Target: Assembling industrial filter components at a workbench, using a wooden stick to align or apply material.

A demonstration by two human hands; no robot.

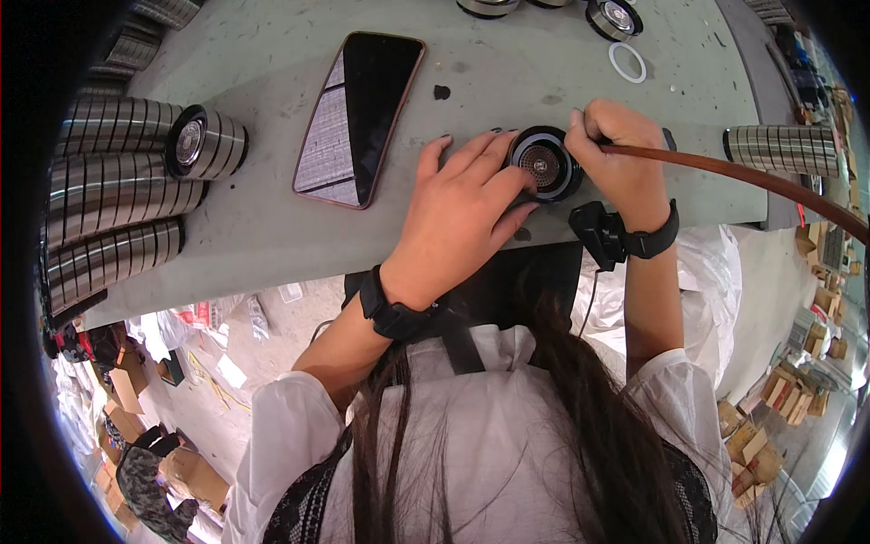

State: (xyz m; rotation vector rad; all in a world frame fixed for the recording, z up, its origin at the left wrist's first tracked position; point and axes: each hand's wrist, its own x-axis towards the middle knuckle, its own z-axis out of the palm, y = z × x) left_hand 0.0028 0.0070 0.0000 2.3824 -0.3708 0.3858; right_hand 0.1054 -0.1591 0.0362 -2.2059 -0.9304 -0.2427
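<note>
Both hands meet at centre frame: the left hand [462, 213] lies flat, fingers steadying a round black part [544, 163] with a grey mesh middle on the grey table [263, 227], while the right hand [621, 159] grips a brown hose [752, 177]. Cardboard boxes [797, 390] sit lower right, contents unclear.

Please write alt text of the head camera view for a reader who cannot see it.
Two hands work on a round black bearing at a grey table edge: the left hand steadies it, the right hand holds a brown hose against it. A dark phone and stacked steel rings lie left.
</note>
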